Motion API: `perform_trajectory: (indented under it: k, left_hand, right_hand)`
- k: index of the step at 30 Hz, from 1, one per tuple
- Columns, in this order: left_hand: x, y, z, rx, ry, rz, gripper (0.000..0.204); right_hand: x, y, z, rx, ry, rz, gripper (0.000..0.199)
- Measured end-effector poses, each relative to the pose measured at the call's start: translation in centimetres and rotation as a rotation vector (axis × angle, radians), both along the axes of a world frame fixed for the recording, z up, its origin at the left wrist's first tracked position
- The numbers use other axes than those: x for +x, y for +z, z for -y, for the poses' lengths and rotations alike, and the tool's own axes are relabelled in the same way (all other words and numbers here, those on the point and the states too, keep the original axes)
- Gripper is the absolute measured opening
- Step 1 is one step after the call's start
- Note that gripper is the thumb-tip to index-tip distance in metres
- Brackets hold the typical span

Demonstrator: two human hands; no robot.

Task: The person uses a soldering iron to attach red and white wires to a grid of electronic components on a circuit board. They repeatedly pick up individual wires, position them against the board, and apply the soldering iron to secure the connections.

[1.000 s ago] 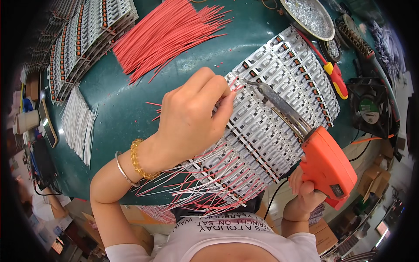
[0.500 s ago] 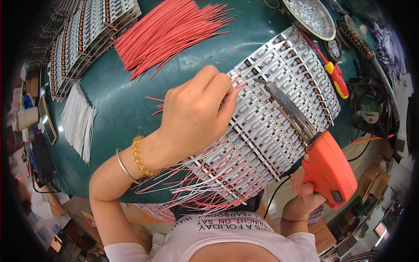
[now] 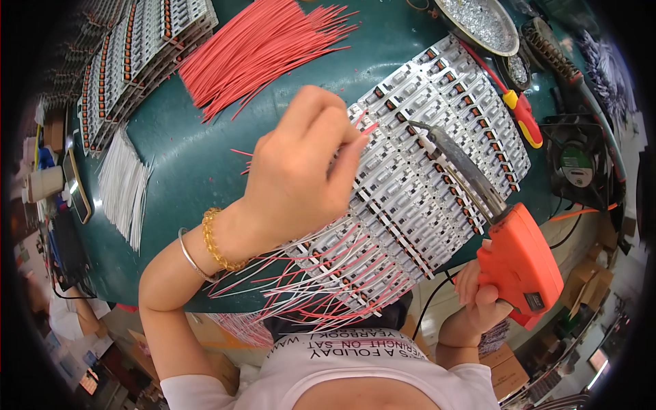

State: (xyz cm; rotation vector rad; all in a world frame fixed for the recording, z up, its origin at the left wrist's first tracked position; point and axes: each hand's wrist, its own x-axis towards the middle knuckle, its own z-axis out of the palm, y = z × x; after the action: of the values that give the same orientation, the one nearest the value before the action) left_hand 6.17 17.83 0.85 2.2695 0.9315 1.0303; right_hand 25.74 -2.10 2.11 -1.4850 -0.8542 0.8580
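My left hand (image 3: 297, 167) pinches a few short red wires (image 3: 366, 128) between thumb and fingers, their ends poking out over a silvery panel of small circuit boards (image 3: 417, 178). My right hand (image 3: 480, 294) is wrapped round the handle of an orange soldering gun (image 3: 523, 263). Its dark, bent tip hangs over the panel, just right of the wire ends and apart from them. Red and white wires (image 3: 335, 270) trail off the panel's near rows. Beneath the left palm, part of the panel is hidden.
Bundles of red wires (image 3: 246, 55) and white wires (image 3: 126, 188) lie on the green table (image 3: 198, 160). Stacked panels (image 3: 137, 61) stand far left. To the right are a metal dish (image 3: 482, 27), a red-and-yellow screwdriver (image 3: 525, 123) and a black fan (image 3: 577, 167).
The soldering gun's tip has shifted slightly right, widening its gap from the wire ends. My left hand still pinches red wires, and the whole view has slid a little.
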Motion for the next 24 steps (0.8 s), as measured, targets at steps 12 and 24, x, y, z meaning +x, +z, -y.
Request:
perform_trajectory:
  k: [12,24]
  left_hand:
    - [1.1,-0.8,0.3,0.026,-0.028,-0.127,0.014]
    - [1.3,-1.0,0.4,0.055,-0.02,-0.118,0.016]
  right_hand:
    - [1.6,-3.0,3.1,-0.037,0.044,0.192,0.079]
    - [0.1,-0.6,1.0,-0.035,0.034,0.025,0.084]
